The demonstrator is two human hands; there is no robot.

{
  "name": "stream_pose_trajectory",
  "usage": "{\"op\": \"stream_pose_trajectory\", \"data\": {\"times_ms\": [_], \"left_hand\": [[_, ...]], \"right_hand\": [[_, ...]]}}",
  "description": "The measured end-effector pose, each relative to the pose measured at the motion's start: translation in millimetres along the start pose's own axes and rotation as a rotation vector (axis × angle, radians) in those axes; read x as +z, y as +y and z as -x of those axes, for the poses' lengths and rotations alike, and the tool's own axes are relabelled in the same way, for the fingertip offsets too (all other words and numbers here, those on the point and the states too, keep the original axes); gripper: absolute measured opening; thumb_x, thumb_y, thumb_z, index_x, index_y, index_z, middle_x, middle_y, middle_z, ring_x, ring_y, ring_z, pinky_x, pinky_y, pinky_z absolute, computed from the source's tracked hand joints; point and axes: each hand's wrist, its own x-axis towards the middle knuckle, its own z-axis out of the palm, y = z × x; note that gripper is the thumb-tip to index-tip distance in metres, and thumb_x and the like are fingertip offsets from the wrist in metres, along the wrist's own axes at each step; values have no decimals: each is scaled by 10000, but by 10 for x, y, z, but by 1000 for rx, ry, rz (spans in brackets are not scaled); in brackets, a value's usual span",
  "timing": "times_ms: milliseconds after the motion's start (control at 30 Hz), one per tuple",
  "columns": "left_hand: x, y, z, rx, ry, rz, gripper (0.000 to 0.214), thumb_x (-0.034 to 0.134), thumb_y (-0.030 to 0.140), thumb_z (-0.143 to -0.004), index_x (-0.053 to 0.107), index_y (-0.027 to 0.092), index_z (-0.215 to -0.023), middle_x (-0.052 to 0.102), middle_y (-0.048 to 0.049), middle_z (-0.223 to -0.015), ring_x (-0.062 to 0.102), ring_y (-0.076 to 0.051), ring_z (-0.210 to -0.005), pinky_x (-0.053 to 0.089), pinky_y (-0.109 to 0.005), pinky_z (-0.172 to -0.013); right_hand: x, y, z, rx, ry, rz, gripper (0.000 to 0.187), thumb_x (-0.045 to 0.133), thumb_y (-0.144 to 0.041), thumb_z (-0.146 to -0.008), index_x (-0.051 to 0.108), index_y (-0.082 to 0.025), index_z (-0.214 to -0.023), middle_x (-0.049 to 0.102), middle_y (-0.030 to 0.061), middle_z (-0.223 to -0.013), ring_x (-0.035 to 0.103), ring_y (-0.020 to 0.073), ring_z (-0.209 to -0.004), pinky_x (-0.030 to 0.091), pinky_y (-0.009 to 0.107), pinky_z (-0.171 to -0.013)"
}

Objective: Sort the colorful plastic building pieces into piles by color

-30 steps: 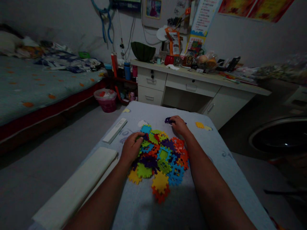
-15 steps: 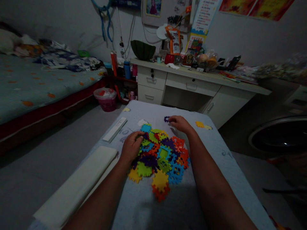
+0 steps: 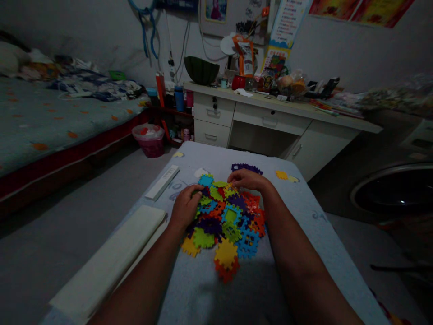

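A heap of flat plastic interlocking tiles (image 3: 232, 214) with notched edges lies on the cloth-covered table, in yellow, green, blue, orange and purple. My left hand (image 3: 185, 205) rests at the heap's left edge, fingers stretched over a purple and a green tile. Over the far side of the heap reaches my right hand (image 3: 249, 179), its fingers apart and close to a yellow tile (image 3: 231, 190); no held tile shows. Just behind that hand, purple tiles (image 3: 252, 168) lie in a short row, partly hidden by it. A lone yellow tile (image 3: 281, 174) sits farther right.
A long white box (image 3: 163, 183) and a folded cream cloth (image 3: 118, 262) lie along the table's left side. Beyond the table stands a white desk (image 3: 214, 108) with items on it. A bed (image 3: 67, 117) is at left, a washing machine (image 3: 389, 158) at right.
My right hand has moved left and nearer, away from the purple tile and back to the heap, uncovering more purple tiles behind it. My left hand has stayed in place.
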Motion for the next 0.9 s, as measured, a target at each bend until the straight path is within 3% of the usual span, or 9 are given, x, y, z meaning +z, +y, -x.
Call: {"op": "stream_pose_trajectory", "data": {"times_ms": [200, 400, 467, 567, 767, 900], "left_hand": [[7, -26, -2, -2, -11, -1, 353, 472, 396, -830, 694, 212, -1033, 705, -73, -1142, 622, -270, -1116, 448, -439, -1027], [3, -39, -7, -9, -23, -9, 366, 461, 403, -834, 689, 212, -1048, 700, -74, -1165, 610, -272, -1143, 427, -439, -1049], [0, -32, -6, -10, -24, -13, 368, 461, 403, -834, 690, 210, -1048, 700, -77, -1166, 608, -275, -1146, 424, -441, -1050], [-4, -24, -4, -16, -24, -9, 366, 463, 407, -835, 692, 212, -1044, 701, -76, -1167, 608, -277, -1145, 427, -442, -1046], [-6, -15, -7, -18, -16, 4, 360, 472, 422, -827, 694, 220, -1025, 710, -67, -1143, 620, -274, -1112, 430, -432, -1046], [-9, -6, -7, -10, -10, 2, 358, 482, 419, -810, 697, 220, -1015, 715, -60, -1118, 624, -272, -1086, 441, -420, -1030]], "right_hand": [[-52, -48, 91, -34, -23, -124, 104, 667, -183, -724, 637, -159, -820, 626, -29, -684, 558, 113, -640, 434, 242, -642], [-173, -33, 181, -88, 102, -144, 156, 671, -245, -699, 626, -161, -821, 624, -11, -725, 520, 106, -634, 381, 230, -594], [-242, -6, 221, -98, 231, -128, 169, 670, -275, -693, 620, -162, -809, 620, -2, -746, 512, 108, -643, 379, 234, -603], [-404, 107, 332, -36, 529, -10, 170, 639, -303, -696, 623, -167, -797, 596, 0, -715, 494, 120, -631, 365, 248, -600], [-803, 539, 681, 202, 1079, 181, 230, 552, -257, -698, 677, -168, -869, 599, 24, -670, 531, 176, -634, 391, 282, -611], [-880, 802, 816, 402, 1429, 216, 273, 512, -190, -699, 702, -149, -891, 675, 85, -802, 588, 210, -730, 437, 307, -695]]}}
